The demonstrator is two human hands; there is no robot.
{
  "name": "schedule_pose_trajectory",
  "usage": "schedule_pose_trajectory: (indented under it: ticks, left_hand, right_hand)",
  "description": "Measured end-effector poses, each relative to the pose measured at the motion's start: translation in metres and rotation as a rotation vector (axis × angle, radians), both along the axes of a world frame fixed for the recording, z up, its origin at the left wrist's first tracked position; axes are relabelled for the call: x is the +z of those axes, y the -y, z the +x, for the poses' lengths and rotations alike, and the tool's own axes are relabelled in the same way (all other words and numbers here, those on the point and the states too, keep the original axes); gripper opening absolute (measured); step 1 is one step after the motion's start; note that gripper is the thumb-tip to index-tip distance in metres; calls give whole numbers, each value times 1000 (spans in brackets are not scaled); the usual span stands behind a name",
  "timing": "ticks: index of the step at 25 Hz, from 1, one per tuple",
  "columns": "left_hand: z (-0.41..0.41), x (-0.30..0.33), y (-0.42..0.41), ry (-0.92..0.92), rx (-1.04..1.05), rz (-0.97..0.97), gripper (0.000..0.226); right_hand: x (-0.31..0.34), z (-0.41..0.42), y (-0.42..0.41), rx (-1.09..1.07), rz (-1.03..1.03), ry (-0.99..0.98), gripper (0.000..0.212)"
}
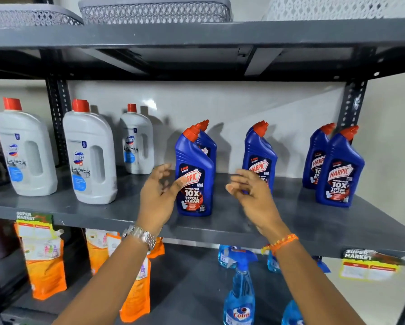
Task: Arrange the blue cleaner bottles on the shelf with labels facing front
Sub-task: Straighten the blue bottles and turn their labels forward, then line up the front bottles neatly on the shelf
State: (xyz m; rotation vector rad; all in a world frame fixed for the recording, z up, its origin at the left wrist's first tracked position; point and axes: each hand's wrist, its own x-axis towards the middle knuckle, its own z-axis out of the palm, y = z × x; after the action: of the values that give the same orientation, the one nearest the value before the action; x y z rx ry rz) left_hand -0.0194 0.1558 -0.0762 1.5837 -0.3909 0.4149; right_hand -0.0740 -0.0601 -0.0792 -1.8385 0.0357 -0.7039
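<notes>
Both hands' grip open and empty beside upright blue bottle point(194, 181), label frontward, spout tilted right.

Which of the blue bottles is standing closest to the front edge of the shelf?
The front blue bottle of the leftmost pair, between the left hand and the right hand; the others stand further back.

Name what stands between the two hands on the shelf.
In the head view, a blue Harpic bottle stands between the left hand and the right hand, label facing front, another behind it.
</notes>
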Motion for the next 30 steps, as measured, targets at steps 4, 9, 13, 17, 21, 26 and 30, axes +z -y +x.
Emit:
schedule_pose_trajectory:
  ticks: [4, 9, 13, 17, 21, 26, 30]
  left_hand:
    - [-61, 8, 57, 131, -67, -140, 16]
    - [-19, 25, 165, -164, -239, 171, 36]
    - [22, 17, 191, -194, -201, 394, 38]
    - [3, 14, 179, -173, -245, 356, 35]
    - [-27, -3, 159, -83, -257, 340, 41]
    - [-41, -6, 152, -69, -261, 314, 46]
    - [-44, -6, 151, -89, -251, 314, 47]
  right_hand:
    - [12, -9, 77, -303, 300, 149, 40]
    - [20, 23, 101, -39, 306, -131, 33]
    - [17, 30, 119, 35, 252, -171, 31]
    - [11, 6, 124, 50, 231, -172, 34]
    - [-3, -34, 117, 125, 231, -125, 31]
    - [-8, -51, 110, 148, 205, -50, 33]
    - [-11, -49, 109, 135, 213, -47, 34]
